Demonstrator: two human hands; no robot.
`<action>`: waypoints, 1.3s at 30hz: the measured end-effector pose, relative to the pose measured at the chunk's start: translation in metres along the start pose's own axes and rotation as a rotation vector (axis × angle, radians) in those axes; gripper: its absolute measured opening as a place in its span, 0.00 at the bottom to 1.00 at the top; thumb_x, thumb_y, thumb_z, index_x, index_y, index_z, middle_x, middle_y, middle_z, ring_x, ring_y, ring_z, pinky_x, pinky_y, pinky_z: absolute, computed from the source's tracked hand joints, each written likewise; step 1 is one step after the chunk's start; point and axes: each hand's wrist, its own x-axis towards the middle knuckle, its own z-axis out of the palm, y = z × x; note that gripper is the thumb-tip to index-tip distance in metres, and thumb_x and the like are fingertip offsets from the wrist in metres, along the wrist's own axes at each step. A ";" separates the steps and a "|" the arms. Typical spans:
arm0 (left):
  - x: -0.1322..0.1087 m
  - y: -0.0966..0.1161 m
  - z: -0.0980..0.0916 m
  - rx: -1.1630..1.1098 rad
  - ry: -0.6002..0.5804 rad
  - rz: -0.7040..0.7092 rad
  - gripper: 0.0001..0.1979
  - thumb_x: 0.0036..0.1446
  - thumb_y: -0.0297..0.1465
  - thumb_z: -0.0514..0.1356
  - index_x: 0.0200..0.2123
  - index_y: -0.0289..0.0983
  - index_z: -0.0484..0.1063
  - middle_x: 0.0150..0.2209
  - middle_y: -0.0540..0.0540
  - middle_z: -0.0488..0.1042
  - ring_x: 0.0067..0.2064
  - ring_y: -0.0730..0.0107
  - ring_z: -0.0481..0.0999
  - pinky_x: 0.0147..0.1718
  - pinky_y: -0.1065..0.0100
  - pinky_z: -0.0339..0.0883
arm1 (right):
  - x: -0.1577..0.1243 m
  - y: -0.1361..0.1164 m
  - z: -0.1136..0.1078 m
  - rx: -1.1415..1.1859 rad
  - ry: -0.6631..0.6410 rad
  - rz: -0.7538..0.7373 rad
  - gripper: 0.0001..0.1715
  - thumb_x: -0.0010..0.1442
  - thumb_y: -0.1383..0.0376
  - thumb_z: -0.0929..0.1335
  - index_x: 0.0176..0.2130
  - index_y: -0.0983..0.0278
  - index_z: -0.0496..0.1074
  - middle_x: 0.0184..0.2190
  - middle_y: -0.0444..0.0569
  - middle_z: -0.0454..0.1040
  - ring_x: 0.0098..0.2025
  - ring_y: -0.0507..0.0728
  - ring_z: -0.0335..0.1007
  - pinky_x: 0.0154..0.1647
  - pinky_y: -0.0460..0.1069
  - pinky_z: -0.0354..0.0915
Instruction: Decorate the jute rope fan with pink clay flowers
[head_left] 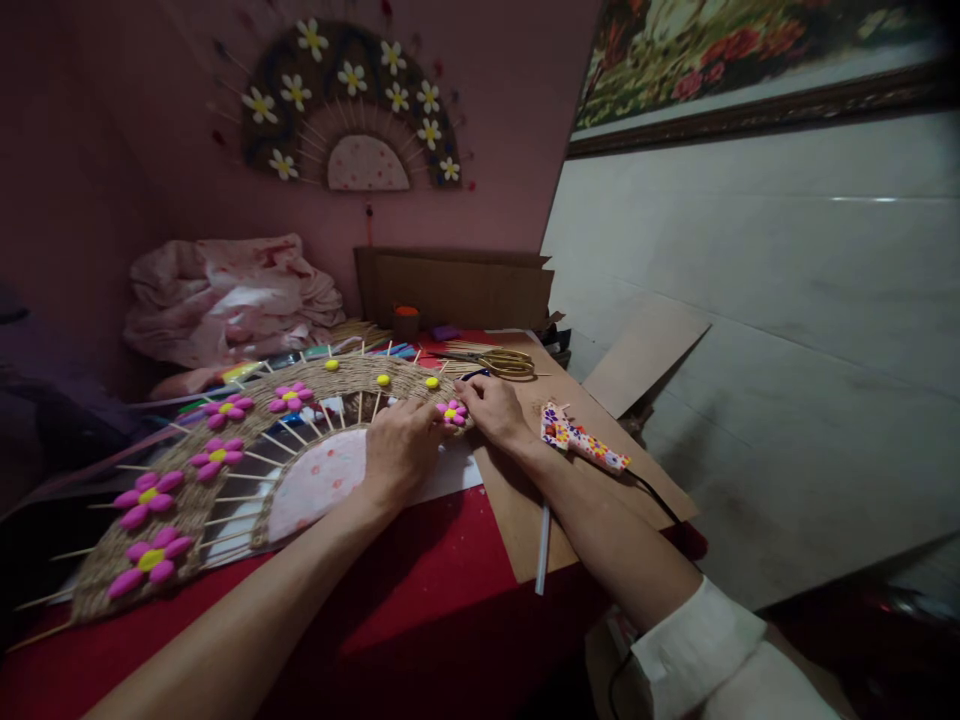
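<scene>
A fan-shaped piece [259, 405] of wound twine and thin sticks lies on the table, with pink clay flowers on its left part and yellow dots along its top. My left hand [405, 447] rests over its inner edge, fingers bent beside a small pink flower [452, 412] at the right end; whether they grip anything is hidden. My right hand [491, 405] is at the other side of that flower, its fingertips pinched together at the twine's edge. What they hold is too small to make out. A pink patterned half-circle [319, 482] forms the fan's centre.
A flowered glue gun [581, 440] with a black cord and a glue stick [543, 548] lie on cardboard [517, 510] at the right. Gold-handled scissors [506, 364] lie behind my right hand. Crumpled cloth [232, 300] is at the back left. A similar fan [352, 75] hangs on the wall.
</scene>
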 end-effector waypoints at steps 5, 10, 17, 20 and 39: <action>-0.009 -0.005 -0.016 0.098 0.109 0.091 0.10 0.58 0.26 0.54 0.35 0.38 0.76 0.30 0.45 0.74 0.34 0.64 0.70 0.33 0.65 0.59 | 0.000 -0.001 0.000 -0.029 0.032 0.020 0.22 0.60 0.54 0.62 0.24 0.64 0.72 0.21 0.44 0.71 0.25 0.50 0.61 0.26 0.45 0.50; -0.020 -0.007 -0.023 0.287 0.082 0.278 0.16 0.57 0.26 0.54 0.46 0.44 0.73 0.28 0.46 0.72 0.32 0.61 0.67 0.32 0.62 0.55 | 0.000 0.000 0.001 -0.024 0.043 0.010 0.22 0.60 0.55 0.63 0.23 0.64 0.72 0.20 0.44 0.70 0.24 0.50 0.59 0.26 0.45 0.49; -0.022 -0.006 -0.018 0.381 0.062 0.371 0.17 0.59 0.26 0.52 0.50 0.43 0.71 0.30 0.44 0.71 0.34 0.60 0.66 0.32 0.60 0.53 | 0.001 0.001 0.000 0.025 0.069 -0.035 0.23 0.60 0.56 0.63 0.19 0.65 0.70 0.17 0.43 0.66 0.21 0.49 0.55 0.24 0.45 0.48; -0.022 -0.005 -0.018 0.391 0.049 0.373 0.17 0.60 0.27 0.52 0.51 0.42 0.70 0.31 0.44 0.70 0.35 0.59 0.66 0.32 0.60 0.53 | 0.001 0.000 0.001 0.037 0.070 -0.053 0.23 0.60 0.57 0.63 0.19 0.65 0.70 0.17 0.43 0.66 0.22 0.49 0.56 0.24 0.45 0.48; -0.024 -0.004 -0.020 0.341 0.023 0.324 0.15 0.58 0.26 0.52 0.47 0.40 0.72 0.32 0.43 0.71 0.36 0.58 0.67 0.34 0.58 0.54 | 0.001 0.001 0.003 0.026 0.083 -0.039 0.25 0.60 0.56 0.63 0.18 0.65 0.68 0.15 0.42 0.63 0.21 0.49 0.53 0.23 0.45 0.46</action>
